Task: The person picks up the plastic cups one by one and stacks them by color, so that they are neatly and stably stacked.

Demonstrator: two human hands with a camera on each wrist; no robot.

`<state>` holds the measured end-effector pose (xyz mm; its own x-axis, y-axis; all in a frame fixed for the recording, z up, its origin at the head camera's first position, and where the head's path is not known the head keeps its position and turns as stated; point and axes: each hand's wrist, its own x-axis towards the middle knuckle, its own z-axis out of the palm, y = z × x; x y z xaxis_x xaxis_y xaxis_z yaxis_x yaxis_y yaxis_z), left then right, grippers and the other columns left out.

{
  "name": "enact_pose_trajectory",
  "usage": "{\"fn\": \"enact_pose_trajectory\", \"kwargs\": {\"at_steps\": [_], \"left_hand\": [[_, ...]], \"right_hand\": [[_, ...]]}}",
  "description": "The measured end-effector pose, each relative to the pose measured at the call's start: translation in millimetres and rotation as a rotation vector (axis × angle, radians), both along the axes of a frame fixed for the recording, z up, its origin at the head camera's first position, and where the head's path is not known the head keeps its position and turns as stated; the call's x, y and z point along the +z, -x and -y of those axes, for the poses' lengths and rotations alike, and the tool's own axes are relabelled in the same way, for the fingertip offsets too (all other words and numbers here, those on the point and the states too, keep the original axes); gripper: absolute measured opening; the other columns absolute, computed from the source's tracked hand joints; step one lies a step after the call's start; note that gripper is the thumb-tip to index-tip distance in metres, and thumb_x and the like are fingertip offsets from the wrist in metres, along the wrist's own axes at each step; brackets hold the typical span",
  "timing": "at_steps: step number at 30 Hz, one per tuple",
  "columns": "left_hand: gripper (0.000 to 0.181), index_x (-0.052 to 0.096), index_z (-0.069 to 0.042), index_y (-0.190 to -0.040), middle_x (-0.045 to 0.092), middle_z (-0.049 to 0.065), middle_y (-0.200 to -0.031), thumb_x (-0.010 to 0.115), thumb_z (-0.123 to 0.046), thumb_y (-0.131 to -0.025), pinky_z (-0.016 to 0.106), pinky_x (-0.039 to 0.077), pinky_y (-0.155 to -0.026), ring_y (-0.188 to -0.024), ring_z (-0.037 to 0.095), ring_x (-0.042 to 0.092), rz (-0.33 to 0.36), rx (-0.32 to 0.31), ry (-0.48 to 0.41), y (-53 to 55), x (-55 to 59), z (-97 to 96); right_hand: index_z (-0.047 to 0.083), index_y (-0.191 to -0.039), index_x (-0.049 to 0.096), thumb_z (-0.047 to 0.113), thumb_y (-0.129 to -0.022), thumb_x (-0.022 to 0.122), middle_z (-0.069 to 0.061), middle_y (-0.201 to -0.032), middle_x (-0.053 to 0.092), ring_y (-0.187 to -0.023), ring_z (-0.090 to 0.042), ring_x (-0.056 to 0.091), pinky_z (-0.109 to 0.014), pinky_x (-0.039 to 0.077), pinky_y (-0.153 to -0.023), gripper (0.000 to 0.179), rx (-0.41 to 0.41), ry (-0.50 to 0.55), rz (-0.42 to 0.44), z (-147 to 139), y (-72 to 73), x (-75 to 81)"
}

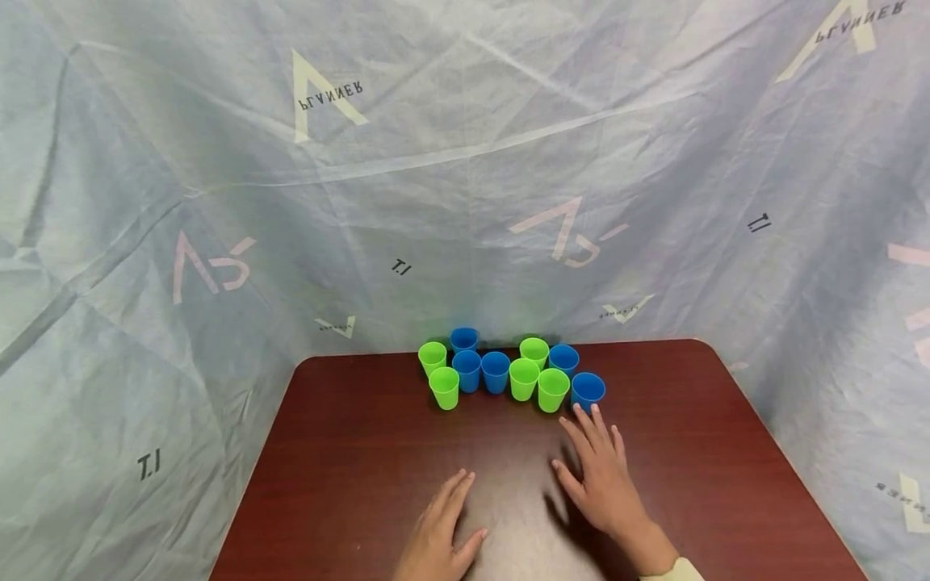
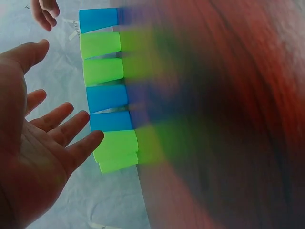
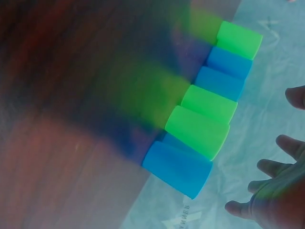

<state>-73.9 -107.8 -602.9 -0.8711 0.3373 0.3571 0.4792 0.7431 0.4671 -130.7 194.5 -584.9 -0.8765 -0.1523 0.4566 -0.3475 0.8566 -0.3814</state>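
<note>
Several green and blue plastic cups stand mouth up in a loose cluster at the table's far edge. My right hand (image 1: 603, 484) is spread, its fingertips overlapping the lower part of the rightmost blue cup (image 1: 588, 389) in the head view. Just left of that cup stands a green cup (image 1: 554, 389). Nearer the front, my left hand (image 1: 439, 532) hovers with straight fingers and thumb apart, holding nothing. At the cluster's left end is another green cup (image 1: 444, 387). The left wrist view shows the left palm (image 2: 43, 157) facing the row, and the right fingers (image 3: 271, 167) appear spread beside it.
The dark red wooden table (image 1: 349, 484) has rounded far corners. Grey printed cloth (image 1: 465, 202) hangs behind it and along both sides, close to the far edge. Blue cups (image 1: 464, 339) and green ones also stand in a back row.
</note>
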Motion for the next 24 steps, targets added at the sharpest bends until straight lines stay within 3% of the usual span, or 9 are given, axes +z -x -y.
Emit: {"fn": "enact_pose_trajectory", "kwargs": {"at_steps": [10,24], "left_hand": [[0.080,0.049,-0.019,-0.157,0.061,0.007,-0.151,0.086,-0.037,-0.088,0.047,0.061,-0.092,-0.128,0.024,0.067,-0.044,0.001,-0.010,0.8,-5.8,-4.7],[0.070,0.047,-0.023,-0.157,0.060,0.005,-0.151,0.076,-0.045,-0.097,0.049,0.060,-0.092,-0.126,0.025,0.067,0.105,0.003,0.007,1.6,-13.1,3.3]], "right_hand": [[0.007,-0.149,0.055,0.025,-0.090,0.080,-0.022,-0.166,0.041,-0.154,-0.054,0.031,-0.082,0.027,-0.112,0.067,-0.007,0.000,0.013,-11.7,28.6,2.2],[0.004,-0.150,0.053,0.019,-0.091,0.079,-0.026,-0.166,0.036,-0.156,-0.057,0.024,-0.079,0.029,-0.113,0.067,-0.005,0.049,0.008,-24.3,63.8,-15.2]]}}
